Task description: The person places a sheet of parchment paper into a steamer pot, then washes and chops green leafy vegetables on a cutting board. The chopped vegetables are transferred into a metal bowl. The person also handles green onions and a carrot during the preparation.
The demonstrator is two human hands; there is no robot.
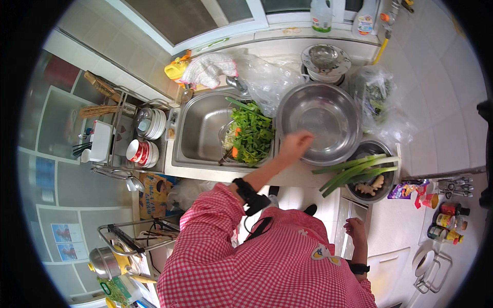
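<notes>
My left hand (pixel 295 145) reaches over the near left rim of a large, wide stainless steel bowl (pixel 308 111). It is blurred, with the fingers curled in, and I see nothing held in it. Low at my right side hangs my right hand (pixel 355 228), fingers loosely bent and holding nothing. Leafy greens (pixel 254 134) are heaped at the right of the sink (pixel 200 127), with orange carrot pieces (pixel 235 152) among them. Right of the large bowl, scallion stalks (pixel 354 171) lie across a smaller metal bowl (pixel 379 198), above ginger root (pixel 370 186).
Clear plastic bags (pixel 265 79) lie behind the sink, and a bagged vegetable (pixel 377 96) sits at right. A glass bowl (pixel 322 57) tops stacked dishes. Left stands a dish rack with white plates (pixel 157 124). Sauce bottles (pixel 446 222) line the right counter; a cutting board (pixel 389 269) is nearer.
</notes>
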